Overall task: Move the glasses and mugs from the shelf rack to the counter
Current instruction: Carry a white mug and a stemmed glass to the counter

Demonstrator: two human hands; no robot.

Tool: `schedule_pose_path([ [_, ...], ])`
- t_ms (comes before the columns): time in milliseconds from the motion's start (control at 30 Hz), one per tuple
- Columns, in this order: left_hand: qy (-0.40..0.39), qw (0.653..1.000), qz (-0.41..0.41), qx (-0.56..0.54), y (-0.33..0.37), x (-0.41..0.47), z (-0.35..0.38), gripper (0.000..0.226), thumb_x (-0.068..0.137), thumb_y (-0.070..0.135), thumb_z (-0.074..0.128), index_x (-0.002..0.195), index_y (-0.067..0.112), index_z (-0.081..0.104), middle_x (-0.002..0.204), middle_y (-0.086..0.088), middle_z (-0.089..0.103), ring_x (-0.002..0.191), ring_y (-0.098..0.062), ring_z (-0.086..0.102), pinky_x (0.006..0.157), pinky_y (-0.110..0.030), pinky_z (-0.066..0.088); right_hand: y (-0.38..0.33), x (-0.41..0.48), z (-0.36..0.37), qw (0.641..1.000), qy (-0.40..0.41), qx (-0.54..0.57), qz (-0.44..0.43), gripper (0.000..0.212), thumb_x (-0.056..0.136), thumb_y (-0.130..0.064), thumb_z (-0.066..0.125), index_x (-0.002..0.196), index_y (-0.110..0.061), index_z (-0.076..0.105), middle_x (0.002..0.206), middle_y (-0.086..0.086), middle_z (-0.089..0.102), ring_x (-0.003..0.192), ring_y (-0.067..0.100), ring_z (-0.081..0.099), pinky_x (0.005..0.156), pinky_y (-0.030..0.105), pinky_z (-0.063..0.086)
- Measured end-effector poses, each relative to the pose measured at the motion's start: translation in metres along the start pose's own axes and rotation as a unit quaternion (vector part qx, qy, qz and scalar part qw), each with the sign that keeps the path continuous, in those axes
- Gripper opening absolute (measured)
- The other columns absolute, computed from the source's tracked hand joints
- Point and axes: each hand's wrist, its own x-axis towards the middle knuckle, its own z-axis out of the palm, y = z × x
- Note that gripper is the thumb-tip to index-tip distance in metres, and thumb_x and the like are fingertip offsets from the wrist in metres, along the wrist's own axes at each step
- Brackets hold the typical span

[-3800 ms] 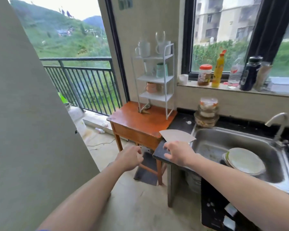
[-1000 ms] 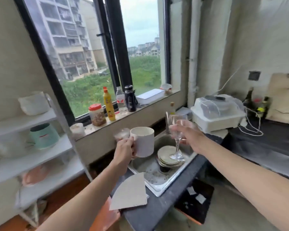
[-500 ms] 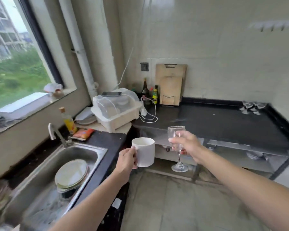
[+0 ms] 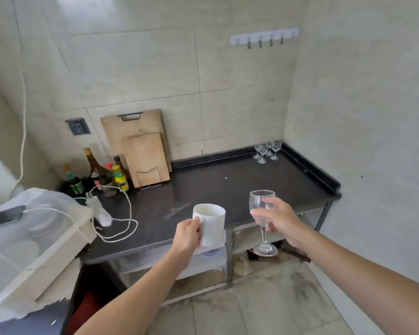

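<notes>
Left hand [image 4: 188, 234]: wrapped around the handle side of a white mug [image 4: 212, 224], fingers curled tight, holding it upright in the air at the counter's front edge.
White mug: mouth up, looks empty from here, not touching the worktop; its lower half hangs in front of the counter's edge.
Right hand [image 4: 277, 220]: closed on the bowl of a clear wine glass [image 4: 263, 221], thumb on the near side and fingers across the far side.
Wine glass: upright, stem and round foot dangling free below the hand, past the front edge of the counter and over the open space beneath it, so not set down.
Gap between the two: mug and glass side by side, near each other but not touching.
Counter [image 4: 228, 187]: dark top with a raised lip along the back and right, running into the tiled corner; the middle is bare.
Already in the corner: a little cluster of stemmed glasses [image 4: 266, 151] standing upright at the far right back, well apart from both hands.
Back left: two wooden cutting boards [image 4: 140, 151] leaning on the wall, a huddle of sauce bottles [image 4: 99, 176] just beside them.
Near left: a white power strip [image 4: 98, 210] with its cord looping across the worktop, next to a pale dish box with a clear lid [image 4: 32, 235].
Wall above: a white hook rail [image 4: 264, 37], nothing hanging from it.
</notes>
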Motion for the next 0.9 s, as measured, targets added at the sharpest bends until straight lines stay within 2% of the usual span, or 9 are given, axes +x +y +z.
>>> schedule_pose_path([
  [133,-0.040,0.999,-0.008,0.023,0.018,0.067,0.058,0.032,0.099,0.031,0.040,0.079,0.010,0.053,0.073,-0.007,0.049,0.069,-0.020,0.046,0.065,-0.032,0.044,0.008,0.046,-0.049,0.998,0.058,-0.004,0.019,0.067,0.062,-0.037,0.085,0.122,-0.026,0.056,0.114,-0.001,0.058,0.088,0.019,0.069,0.060,0.027,0.053],
  [200,-0.060,0.998,-0.014,0.027,0.023,0.097,0.088,0.030,0.099,0.030,0.041,0.076,0.011,0.048,0.071,-0.008,0.043,0.065,-0.021,0.041,0.061,-0.032,0.042,0.013,0.074,-0.073,0.997,0.073,0.004,0.028,0.070,0.060,-0.038,0.085,0.123,-0.026,0.056,0.115,-0.001,0.058,0.088,0.019,0.068,0.065,0.029,0.055],
  [267,-0.072,0.997,-0.025,0.028,0.029,0.128,0.119,0.030,0.099,0.028,0.041,0.073,0.012,0.044,0.067,-0.006,0.039,0.060,-0.020,0.038,0.053,-0.025,0.040,0.016,0.107,-0.096,0.996,0.079,0.009,0.039,0.074,0.056,-0.042,0.084,0.123,-0.027,0.055,0.116,0.001,0.060,0.085,0.020,0.068,0.067,0.031,0.054],
  [433,-0.069,0.995,-0.060,0.027,0.044,0.205,0.196,0.030,0.100,0.027,0.039,0.079,0.008,0.049,0.067,-0.006,0.041,0.060,-0.018,0.038,0.054,-0.026,0.039,0.021,0.205,-0.148,0.996,0.068,0.030,0.045,0.084,0.050,-0.040,0.084,0.126,-0.024,0.052,0.119,0.012,0.063,0.082,0.017,0.065,0.063,0.029,0.049],
  [600,-0.048,0.995,-0.083,0.037,0.067,0.270,0.252,0.039,0.101,0.024,0.036,0.064,0.012,0.040,0.062,-0.005,0.041,0.057,-0.017,0.036,0.055,-0.028,0.034,0.016,0.298,-0.190,0.997,0.041,0.027,0.053,0.074,0.065,-0.029,0.085,0.130,-0.022,0.050,0.124,0.011,0.060,0.094,0.020,0.065,0.067,0.030,0.049],
  [767,-0.026,0.992,-0.116,0.035,0.083,0.319,0.276,0.041,0.099,0.018,0.036,0.059,0.013,0.036,0.051,0.000,0.037,0.050,-0.016,0.030,0.053,-0.028,0.030,0.007,0.375,-0.207,0.998,0.024,0.011,0.064,0.070,0.063,-0.029,0.084,0.125,-0.018,0.053,0.114,0.009,0.065,0.088,0.019,0.066,0.067,0.031,0.048],
  [900,-0.020,0.989,-0.143,0.031,0.087,0.375,0.288,0.037,0.096,0.015,0.036,0.059,0.012,0.037,0.052,-0.001,0.037,0.050,-0.016,0.030,0.051,-0.027,0.028,0.009,0.434,-0.207,0.997,0.018,-0.007,0.077,0.072,0.068,-0.024,0.085,0.130,-0.018,0.049,0.116,0.007,0.061,0.095,0.019,0.066,0.068,0.029,0.051],
])
